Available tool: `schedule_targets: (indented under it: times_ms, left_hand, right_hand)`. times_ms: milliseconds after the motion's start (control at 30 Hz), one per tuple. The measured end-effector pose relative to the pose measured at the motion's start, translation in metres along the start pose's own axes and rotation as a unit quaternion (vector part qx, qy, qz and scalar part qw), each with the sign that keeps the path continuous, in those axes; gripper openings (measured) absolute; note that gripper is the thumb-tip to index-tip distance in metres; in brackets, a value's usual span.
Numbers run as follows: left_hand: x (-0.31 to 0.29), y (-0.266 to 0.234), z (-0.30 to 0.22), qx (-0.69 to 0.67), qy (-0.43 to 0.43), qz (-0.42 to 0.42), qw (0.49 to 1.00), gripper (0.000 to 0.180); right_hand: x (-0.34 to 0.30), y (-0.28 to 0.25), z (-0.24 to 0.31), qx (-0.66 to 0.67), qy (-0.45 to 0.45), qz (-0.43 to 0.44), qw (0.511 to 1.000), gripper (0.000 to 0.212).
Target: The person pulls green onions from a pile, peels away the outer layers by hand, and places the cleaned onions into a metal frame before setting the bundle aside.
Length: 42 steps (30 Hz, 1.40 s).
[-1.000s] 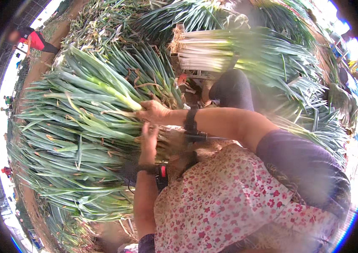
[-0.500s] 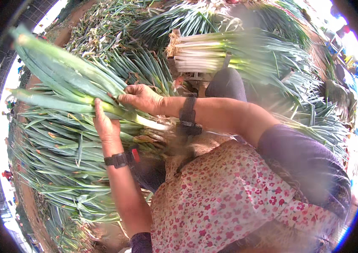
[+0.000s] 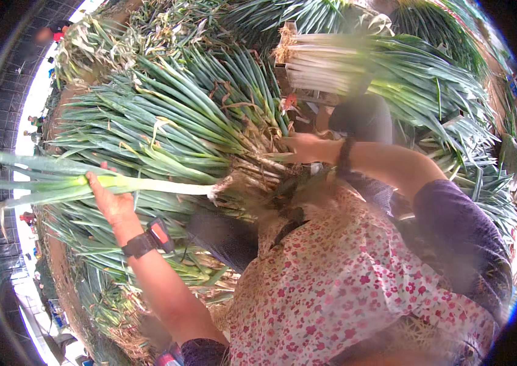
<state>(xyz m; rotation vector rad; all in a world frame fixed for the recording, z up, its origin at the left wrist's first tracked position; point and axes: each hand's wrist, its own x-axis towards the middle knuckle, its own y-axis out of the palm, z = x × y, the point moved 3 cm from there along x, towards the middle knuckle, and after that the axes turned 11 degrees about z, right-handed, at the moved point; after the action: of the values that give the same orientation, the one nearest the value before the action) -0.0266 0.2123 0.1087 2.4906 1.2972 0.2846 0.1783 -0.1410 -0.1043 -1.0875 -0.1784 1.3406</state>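
Observation:
My left hand (image 3: 112, 204) is closed around a single large green onion (image 3: 170, 185), where the white stalk turns to leaf. Its leaves stretch out to the left and its root end points right, toward my lap. Under it lies a wide heap of untrimmed green onions (image 3: 149, 131), leaves to the left and dirty roots toward me. Away to the right, my right hand (image 3: 308, 148) hovers by the root ends of that heap. Its fingers are blurred, so whether they hold anything is unclear.
Beyond my knee (image 3: 362, 116), cleaned green onions (image 3: 325, 64) are stacked, white stalks to the left, in a holder. Stripped leaves (image 3: 167, 30) litter the far left. A flowered apron (image 3: 344, 280) covers my lap. More onions (image 3: 124, 323) lie at lower left.
My right hand has come off the onion and swung right, toward the heap's roots. My left hand has moved left and lower with the onion, which now lies nearly level with its white stalk bare.

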Motion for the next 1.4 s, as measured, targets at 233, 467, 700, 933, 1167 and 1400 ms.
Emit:
schedule_targets:
  times_ms: [233, 467, 700, 933, 1167, 1400]
  left_hand:
    - [-0.055, 0.111, 0.074, -0.165, -0.034, 0.145, 0.975, 0.055]
    - [-0.050, 0.106, 0.138, -0.248, -0.098, 0.305, 0.914, 0.039]
    - [-0.047, 0.130, 0.157, -0.196, -0.163, 0.197, 0.947, 0.034]
    - [-0.022, 0.098, 0.123, -0.092, -0.072, 0.124, 0.985, 0.021]
    - [-0.020, 0.069, 0.059, -0.143, 0.007, 0.161, 0.977, 0.026]
    - [-0.056, 0.108, 0.076, -0.144, -0.008, 0.175, 0.974, 0.049]
  right_hand:
    - [0.011, -0.069, 0.167, 0.287, -0.348, -0.245, 0.858, 0.036]
    - [0.024, -0.077, 0.141, 0.417, -0.376, -0.176, 0.808, 0.029]
    - [0.016, -0.097, 0.134, 0.188, -0.293, -0.227, 0.910, 0.039]
    - [0.003, -0.053, 0.109, 0.304, -0.083, -0.136, 0.939, 0.034]
    - [0.016, 0.086, -0.087, 0.036, 0.118, 0.095, 0.988, 0.057]
    - [0.037, -0.042, 0.092, 0.392, -0.105, -0.039, 0.913, 0.056]
